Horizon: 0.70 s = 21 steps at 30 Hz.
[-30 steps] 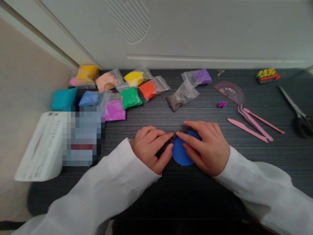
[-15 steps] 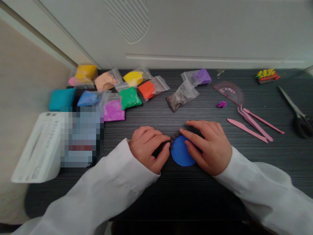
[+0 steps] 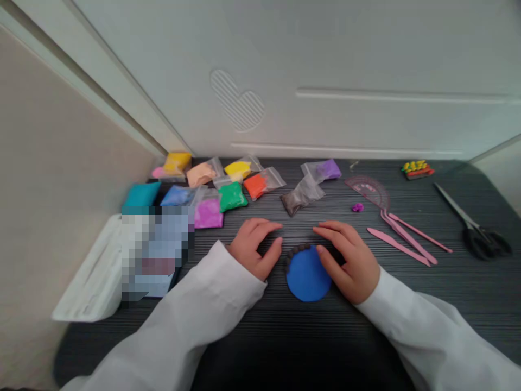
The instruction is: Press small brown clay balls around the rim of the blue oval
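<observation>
A flat blue clay disc [image 3: 308, 278] lies on the black ribbed table between my hands. Along its upper left edge runs a row of small dark grey clay balls [image 3: 293, 253]. My left hand [image 3: 258, 247] is left of the disc and apart from it, thumb and fingers spread with nothing between them. On the other side, my right hand [image 3: 350, 260] has its thumb and index finger apart, the thumb at the disc's upper right edge; I cannot tell whether it touches. Nothing shows in its fingers.
Bagged clay, such as a green pack [image 3: 233, 196] and a brown pack [image 3: 302, 196], lies along the back. To the right are a protractor [image 3: 369, 189], pink tweezers [image 3: 409, 237], a pink clay knife [image 3: 396, 246] and scissors [image 3: 474, 225]. A white box [image 3: 91, 277] stands left.
My left hand has come away from the dark balls and opened. My right fingers have drawn back from the disc's edge. The camera view has tilted up and shifted left.
</observation>
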Motion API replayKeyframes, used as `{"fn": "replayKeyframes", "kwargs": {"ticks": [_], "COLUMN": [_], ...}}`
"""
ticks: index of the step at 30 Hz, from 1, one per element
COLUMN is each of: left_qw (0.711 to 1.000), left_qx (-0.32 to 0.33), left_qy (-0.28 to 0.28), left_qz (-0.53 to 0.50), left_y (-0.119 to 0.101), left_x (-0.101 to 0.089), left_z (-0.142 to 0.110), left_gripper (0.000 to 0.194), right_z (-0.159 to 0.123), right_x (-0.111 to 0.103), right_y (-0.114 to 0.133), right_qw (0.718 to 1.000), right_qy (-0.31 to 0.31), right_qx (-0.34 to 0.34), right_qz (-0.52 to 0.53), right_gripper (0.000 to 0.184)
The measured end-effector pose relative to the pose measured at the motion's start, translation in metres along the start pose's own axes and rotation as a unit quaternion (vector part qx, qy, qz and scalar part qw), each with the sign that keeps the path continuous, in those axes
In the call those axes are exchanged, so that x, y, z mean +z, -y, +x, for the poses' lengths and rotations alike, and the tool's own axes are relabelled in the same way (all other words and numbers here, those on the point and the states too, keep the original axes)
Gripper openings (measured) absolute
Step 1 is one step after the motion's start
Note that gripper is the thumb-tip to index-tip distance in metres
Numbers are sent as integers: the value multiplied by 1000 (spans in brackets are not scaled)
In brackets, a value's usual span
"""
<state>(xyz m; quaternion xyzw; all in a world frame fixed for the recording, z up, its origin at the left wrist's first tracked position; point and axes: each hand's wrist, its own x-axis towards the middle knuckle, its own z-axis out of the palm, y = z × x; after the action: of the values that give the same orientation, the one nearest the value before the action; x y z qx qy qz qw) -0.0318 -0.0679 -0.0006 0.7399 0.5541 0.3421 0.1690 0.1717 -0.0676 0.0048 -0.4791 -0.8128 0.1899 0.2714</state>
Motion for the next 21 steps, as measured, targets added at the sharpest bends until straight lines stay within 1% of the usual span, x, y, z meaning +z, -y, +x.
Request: {"fn": "replayKeyframes", "kwargs": {"ticks": [2, 3, 5, 7, 8, 11, 14, 17, 21], "left_qw": [999, 999, 998, 997, 997, 996, 995, 995, 997], "left_qx": [-17, -15, -1, 23, 35, 62, 82, 92, 73], "left_qy": [-40, -45, -43, -21, -13, 0, 9, 19, 10], "left_qz": [6, 11, 37, 67, 70, 67, 51, 27, -6], "left_y": [8, 12, 19, 23, 24, 26, 28, 31, 34], "left_x": [7, 11, 20, 27, 30, 35, 36, 36, 37], "left_z": [12, 20, 35, 50, 58, 73, 79, 79, 76], "left_gripper": [29, 33, 43, 53, 51, 37, 34, 35, 36], "right_z": [3, 5, 7, 8, 9, 14, 23, 37, 52], "right_x": [1, 1, 2, 2, 2, 4, 6, 10, 16], "right_y": [-3, -4, -7, -10, -11, -16, -21, -26, -33], "right_qw": [999, 998, 994, 989, 987, 983, 976, 969, 972], "right_qy": [-22, -34, -60, -84, -95, -126, -162, -190, -170], "right_qx": [7, 11, 25, 43, 50, 56, 73, 93, 96], "right_qz": [36, 54, 89, 114, 121, 123, 126, 126, 129], "right_gripper": [30, 29, 26, 24, 23, 21, 23, 26, 23]}}
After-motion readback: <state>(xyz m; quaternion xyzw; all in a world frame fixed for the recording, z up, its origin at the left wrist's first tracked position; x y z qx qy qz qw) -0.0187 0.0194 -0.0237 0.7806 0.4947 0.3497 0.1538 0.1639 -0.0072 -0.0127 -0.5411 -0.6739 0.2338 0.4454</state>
